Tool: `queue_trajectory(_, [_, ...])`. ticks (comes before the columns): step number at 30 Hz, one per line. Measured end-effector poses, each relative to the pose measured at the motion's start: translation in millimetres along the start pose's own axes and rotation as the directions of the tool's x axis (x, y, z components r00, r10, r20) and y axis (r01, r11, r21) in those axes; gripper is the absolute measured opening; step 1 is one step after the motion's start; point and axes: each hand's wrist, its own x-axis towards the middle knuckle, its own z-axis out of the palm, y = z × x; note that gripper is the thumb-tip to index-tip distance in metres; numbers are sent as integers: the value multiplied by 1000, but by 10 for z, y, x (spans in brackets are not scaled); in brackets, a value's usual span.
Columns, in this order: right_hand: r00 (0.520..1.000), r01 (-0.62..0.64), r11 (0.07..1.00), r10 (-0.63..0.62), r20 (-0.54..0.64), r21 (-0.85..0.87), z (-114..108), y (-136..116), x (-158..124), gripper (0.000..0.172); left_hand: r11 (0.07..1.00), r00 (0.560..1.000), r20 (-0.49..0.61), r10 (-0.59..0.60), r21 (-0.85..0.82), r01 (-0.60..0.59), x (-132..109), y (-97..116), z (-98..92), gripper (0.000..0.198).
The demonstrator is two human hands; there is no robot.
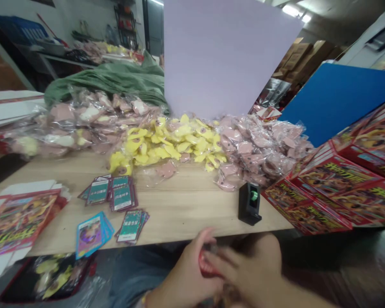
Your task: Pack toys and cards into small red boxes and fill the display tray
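Head view, btm ctr: your L hand and R hand are close together, fingers clamped on a blurry red item between them, just below the wood table edge. Nearest on table: teal-backed cards, black tape dispenser to their right.

Matt wood tabletop — glossy plastic bags

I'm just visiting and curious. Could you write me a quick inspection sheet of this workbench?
surface: light wooden table
job's things: blurred red item between left hand and right hand
clutter: teal cards, blue-edged cards, clear bags of yellow pieces and pink pieces, red printed boxes, black tape dispenser
hands: both below the table's near edge, close together
cables: nothing seen
surroundings: lilac board, blue board, green cloth
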Motion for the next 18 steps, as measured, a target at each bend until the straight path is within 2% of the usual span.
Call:
queue_trajectory(2, [990, -40, 998, 44, -131, 39, -5, 236, -52, 58, 997, 982, 185, 38, 63, -51, 8, 219, -184, 61])
queue_trajectory(3, [969, -61, 996, 73, -236, 57, -72, 372, -57, 60, 980, 975, 208, 83, 161, -118, 39, 342, -284, 49])
queue_trajectory(4, [920, -108, 989, 140, -366, 105, -177, 510, -42, 61, 937, 974, 171, 150, 290, -196, 96, 459, -374, 41])
queue_trajectory(6, [761, -238, 934, 351, -545, 268, -445, 768, 59, 61, 776, 943, 56, 329, 552, -304, 296, 628, -490, 37])
queue_trajectory(7, [673, -308, 869, 487, -556, 387, -576, 880, 141, 59, 681, 919, 58, 391, 653, -331, 429, 669, -506, 40])
queue_trajectory(8, [605, -354, 797, 594, -530, 489, -689, 979, 238, 57, 594, 906, 102, 412, 724, -351, 571, 678, -495, 43])
queue_trajectory(9, [556, -383, 722, 678, -481, 576, -779, 1066, 339, 54, 524, 908, 155, 390, 774, -357, 707, 663, -465, 46])
queue_trajectory(10, [539, -395, 668, 724, -430, 631, -841, 1141, 429, 49, 474, 920, 201, 336, 808, -350, 825, 631, -428, 45])
queue_trajectory(11, [550, -392, 645, 736, -395, 656, -876, 1201, 498, 42, 443, 937, 221, 271, 835, -326, 917, 595, -396, 41])
queue_trajectory(13, [562, -351, 618, 740, -369, 704, -861, 1278, 537, 29, 410, 964, 196, 181, 876, -255, 1018, 547, -374, 30])
queue_trajectory(15, [576, -278, 636, 710, -404, 720, -738, 1290, 447, 26, 397, 976, 168, 138, 893, -210, 1040, 560, -408, 22])
queue_trajectory(18, [593, -194, 700, 642, -486, 687, -408, 1175, 258, 29, 372, 987, 147, 72, 914, -163, 1046, 630, -473, 19])
